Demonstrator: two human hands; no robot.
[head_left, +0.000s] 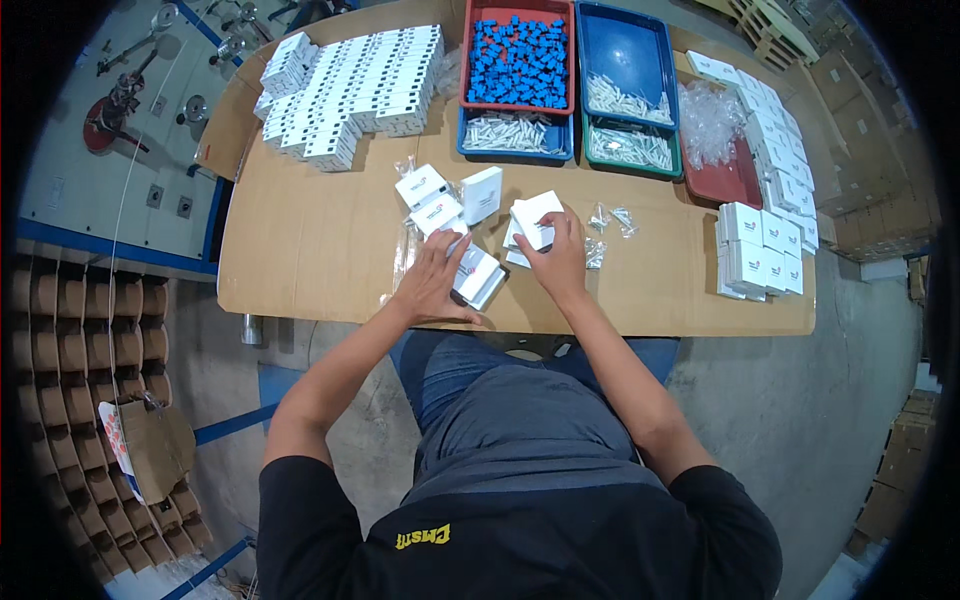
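Observation:
My left hand [432,284] spans a small white box [482,277] near the table's front edge, fingers at its far side and thumb at its near side. A dark strip shows along this box's lower edge. Between thumb and fingertips, my right hand [560,262] grips a white square piece [538,213]; other white pieces lie partly hidden under it. Beyond my left hand are two more white boxes [421,187] on clear plastic, and a white box [482,194] stands upright beside them. Small clear bags of parts [595,252] lie right of my right hand.
Stacked white boxes [385,75] fill the far left, and more white boxes [765,245] line the right side. A red tray of blue pieces [518,65] and blue and green trays [632,150] of white plugs stand behind. Cardboard [300,245] covers the table.

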